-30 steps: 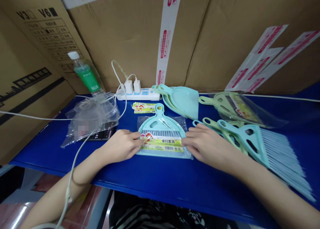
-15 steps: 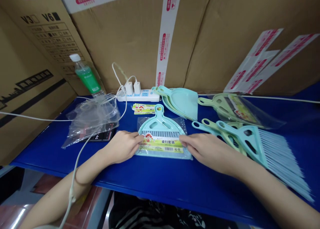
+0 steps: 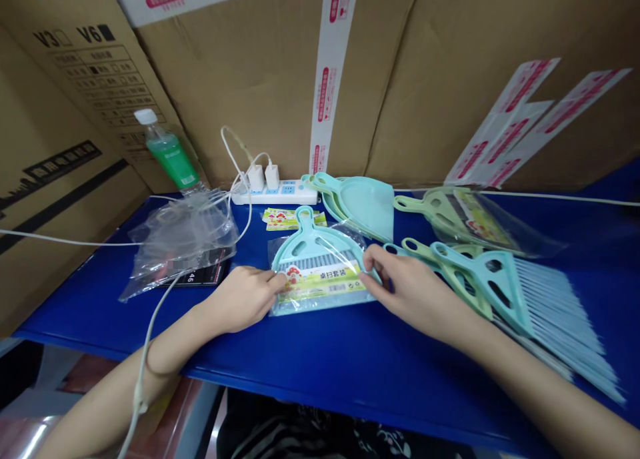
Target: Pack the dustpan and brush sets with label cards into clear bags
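A light-blue dustpan and brush set (image 3: 315, 252) lies in a clear plastic bag on the blue table in front of me, handle pointing away. A yellow-green printed card (image 3: 320, 280) lies across it inside the bag. My left hand (image 3: 249, 297) pinches the bag's lower left edge between thumb and fingers. At the opposite edge, my right hand (image 3: 400, 279) has its thumb and curled index finger on the bag. Right of that hand lie loose brushes (image 3: 505, 285) in blue and green, partly overlapping.
Stacked dustpans (image 3: 367, 205) sit at the back beside a white power strip (image 3: 287, 192). Printed cards (image 3: 287, 219) lie before it. A bagged green set (image 3: 460, 215) is at back right. Empty plastic bags (image 3: 183, 235) and a bottle (image 3: 173, 155) are left. Cardboard (image 3: 270, 85) stands behind.
The bagged set has tilted and shifted slightly left, its handle leaning left. My right hand's index finger and thumb have spread a little at the bag's right edge. My left hand keeps its pinch.
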The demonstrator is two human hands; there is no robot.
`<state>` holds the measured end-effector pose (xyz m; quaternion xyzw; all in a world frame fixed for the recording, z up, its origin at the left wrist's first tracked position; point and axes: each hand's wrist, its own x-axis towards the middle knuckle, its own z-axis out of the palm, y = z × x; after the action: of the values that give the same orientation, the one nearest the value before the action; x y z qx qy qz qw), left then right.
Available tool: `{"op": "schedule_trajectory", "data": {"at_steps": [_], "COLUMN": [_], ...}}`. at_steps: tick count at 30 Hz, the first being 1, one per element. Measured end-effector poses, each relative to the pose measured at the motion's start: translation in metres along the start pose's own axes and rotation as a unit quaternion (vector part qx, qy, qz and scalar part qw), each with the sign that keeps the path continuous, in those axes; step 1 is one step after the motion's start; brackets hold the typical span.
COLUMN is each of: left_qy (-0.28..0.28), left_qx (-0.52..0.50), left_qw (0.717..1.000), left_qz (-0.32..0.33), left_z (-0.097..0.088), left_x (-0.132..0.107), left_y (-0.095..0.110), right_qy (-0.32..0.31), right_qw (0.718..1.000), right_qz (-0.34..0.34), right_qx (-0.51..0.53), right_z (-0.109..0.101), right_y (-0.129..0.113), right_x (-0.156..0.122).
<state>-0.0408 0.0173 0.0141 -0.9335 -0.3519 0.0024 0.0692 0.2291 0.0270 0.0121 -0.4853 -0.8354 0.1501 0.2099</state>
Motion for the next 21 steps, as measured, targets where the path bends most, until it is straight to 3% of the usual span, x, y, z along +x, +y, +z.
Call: {"op": "schedule_trajectory", "data": {"at_steps": [4, 8, 12, 14, 18, 21], "left_qy": [0.003, -0.011, -0.036, -0.037, -0.027, -0.019], "left_qx": [-0.021, -0.051, -0.076, -0.087, -0.11, -0.115], "left_qw": [1.0, 0.998, 0.995, 0.993, 0.989, 0.986], "left_qz": [0.02, 0.035, 0.051, 0.066, 0.097, 0.116], "left_z": [0.001, 0.001, 0.002, 0.002, 0.003, 0.003], "left_x": [-0.001, -0.001, 0.0, 0.0, 0.0, 0.001], "left_y": [0.003, 0.005, 0.009, 0.012, 0.016, 0.017], "right_qy": [0.036, 0.048, -0.017, -0.041, -0.029, -0.034], "right_qw": [0.979, 0.896, 0.841, 0.838, 0.861, 0.859], "right_qz": [0.053, 0.118, 0.17, 0.167, 0.113, 0.1], "right_qx": [0.195, 0.425, 0.513, 0.518, 0.495, 0.501], "right_z": [0.008, 0.019, 0.027, 0.03, 0.038, 0.04], "right_y": [0.005, 0.01, 0.01, 0.007, 0.001, -0.001], "right_x": [0.006, 0.01, 0.012, 0.011, 0.008, 0.007]}}
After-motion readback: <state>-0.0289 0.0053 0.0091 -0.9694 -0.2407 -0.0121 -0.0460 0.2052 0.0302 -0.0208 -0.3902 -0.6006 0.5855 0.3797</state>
